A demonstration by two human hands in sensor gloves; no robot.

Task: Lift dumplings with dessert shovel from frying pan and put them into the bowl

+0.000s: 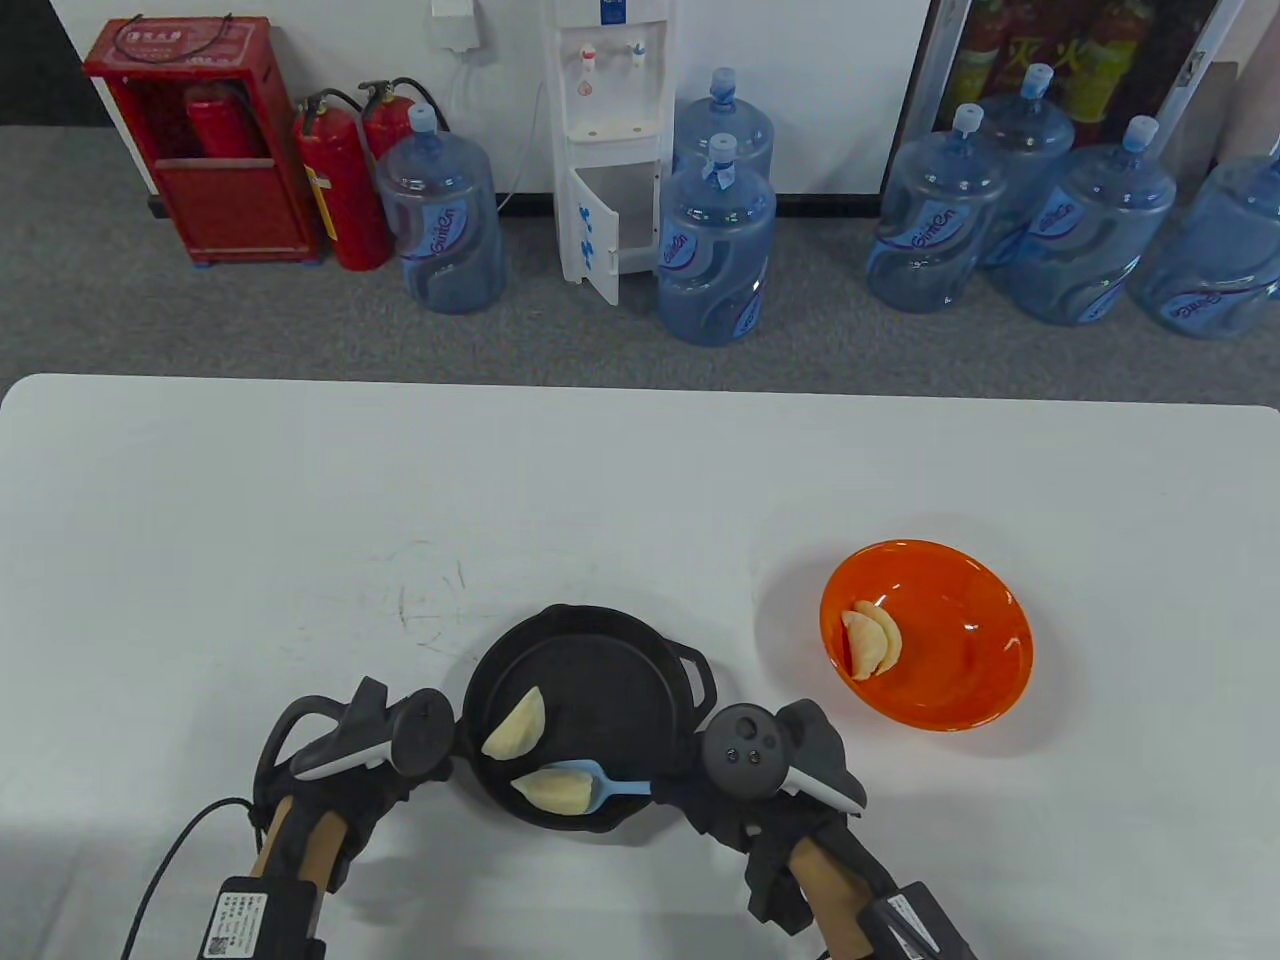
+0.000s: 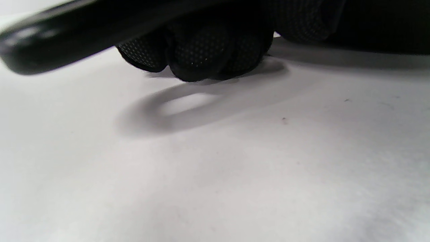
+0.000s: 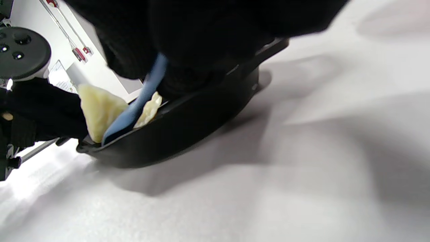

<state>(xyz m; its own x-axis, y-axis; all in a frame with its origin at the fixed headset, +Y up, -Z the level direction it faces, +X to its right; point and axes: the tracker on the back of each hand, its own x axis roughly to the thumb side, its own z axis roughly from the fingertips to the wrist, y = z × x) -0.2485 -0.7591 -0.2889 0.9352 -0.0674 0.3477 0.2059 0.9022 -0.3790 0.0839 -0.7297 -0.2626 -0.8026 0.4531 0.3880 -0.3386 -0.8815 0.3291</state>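
Note:
A black frying pan [image 1: 610, 680] sits near the table's front edge with two pale dumplings in it. One dumpling [image 1: 516, 727] lies at the pan's left. The other dumpling [image 1: 553, 793] lies at the front, against the blade of the light blue dessert shovel [image 1: 592, 773]. My right hand [image 1: 690, 800] grips the shovel's handle at the pan's right rim. In the right wrist view the shovel [image 3: 134, 112] slants down beside a dumpling [image 3: 97, 112]. My left hand [image 1: 420, 775] is curled round the pan's handle [image 2: 67, 32]. The orange bowl [image 1: 960, 640] to the right holds two dumplings [image 1: 872, 643].
The white table [image 1: 300, 550] stretches wide to the back and left. Beyond its far edge, on the floor, stand several blue water bottles [image 1: 715, 250], a water dispenser [image 1: 612, 140] and red fire extinguishers [image 1: 340, 190]. A black cable [image 1: 170, 860] trails from my left wrist.

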